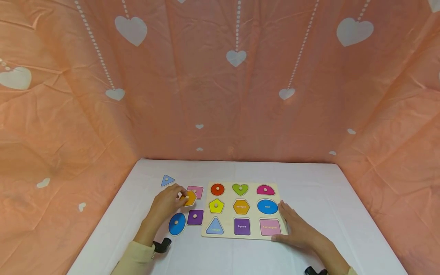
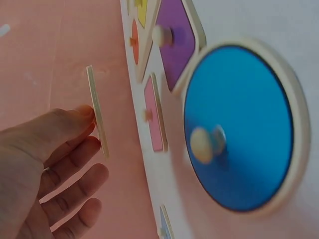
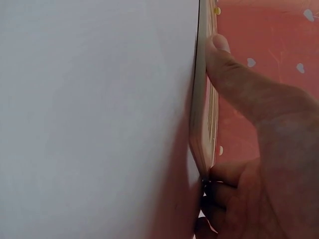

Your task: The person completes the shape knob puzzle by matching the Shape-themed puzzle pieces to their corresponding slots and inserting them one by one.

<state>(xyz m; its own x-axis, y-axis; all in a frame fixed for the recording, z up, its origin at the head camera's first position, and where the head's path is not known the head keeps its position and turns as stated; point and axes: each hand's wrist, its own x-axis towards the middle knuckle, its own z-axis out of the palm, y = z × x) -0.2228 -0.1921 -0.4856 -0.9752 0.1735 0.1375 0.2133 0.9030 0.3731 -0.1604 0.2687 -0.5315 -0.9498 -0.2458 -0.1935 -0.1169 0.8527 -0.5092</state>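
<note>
Thumb and fingertips of my left hand (image 1: 165, 202) pinch an orange hexagon puzzle piece (image 1: 191, 198), held up off the table; the left wrist view shows the piece (image 2: 96, 112) edge-on. My right hand (image 1: 298, 228) holds the near right corner of the wooden puzzle board (image 1: 228, 218), thumb on the front edge and fingers along the side. Knobbed red circle, green heart, magenta half-circle and yellow pentagon pieces sit in the board. Its hexagon, oval, triangle, square and rectangle places show printed words and no knobs.
Left of the board lie a blue oval piece (image 1: 177, 224), a purple square piece (image 1: 195, 219), a pink rectangle piece (image 1: 198, 191) and a light blue triangle piece (image 1: 167, 180). The white table (image 1: 309, 179) is walled by an orange-pink sheet (image 1: 240, 114) with hearts.
</note>
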